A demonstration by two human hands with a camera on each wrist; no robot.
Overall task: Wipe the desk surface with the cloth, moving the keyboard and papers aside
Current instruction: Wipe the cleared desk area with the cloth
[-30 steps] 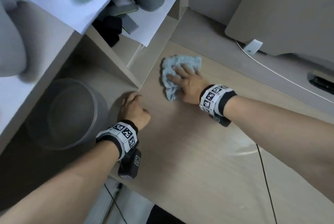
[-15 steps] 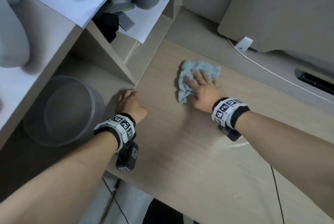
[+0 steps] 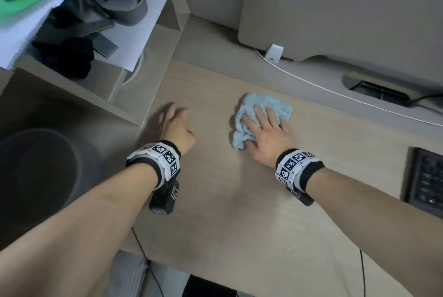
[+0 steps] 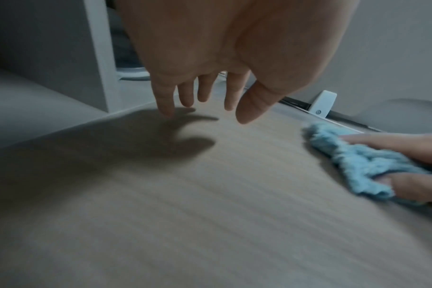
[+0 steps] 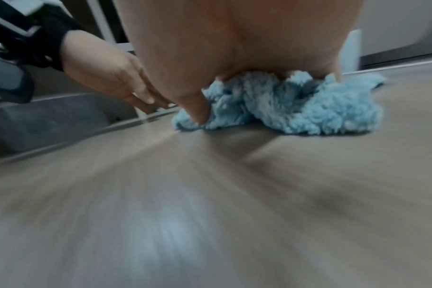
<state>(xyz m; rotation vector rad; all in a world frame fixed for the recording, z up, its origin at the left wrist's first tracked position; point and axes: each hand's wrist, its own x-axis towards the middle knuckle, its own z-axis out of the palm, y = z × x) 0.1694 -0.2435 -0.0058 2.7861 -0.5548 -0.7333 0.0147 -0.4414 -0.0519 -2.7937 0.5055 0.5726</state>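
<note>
- Right hand lies flat on the light-blue fluffy cloth, fingers straight and slightly spread across its top, pressing it onto the wooden worktop.
- Cloth sits bunched at centre of the head view; its far edge and left side show beyond the fingertips, its near part under the palm.
- Right wrist view: thumb tip digs into the left edge of the cloth; the pile bulges out below the palm of the right hand.
- Left hand at centre left of the head view, well apart from the cloth, near the worktop's left edge.
- Left wrist view: left hand hangs just above the worktop, fingers loose, slightly parted, pointing down, holding nothing; shadow directly below.
- Keyboard, dark, at the right edge of the head view, on the worktop, apart from the cloth.
- Papers lie in the shelf unit at upper left.
- White cable runs along the back, behind the cloth.
</note>
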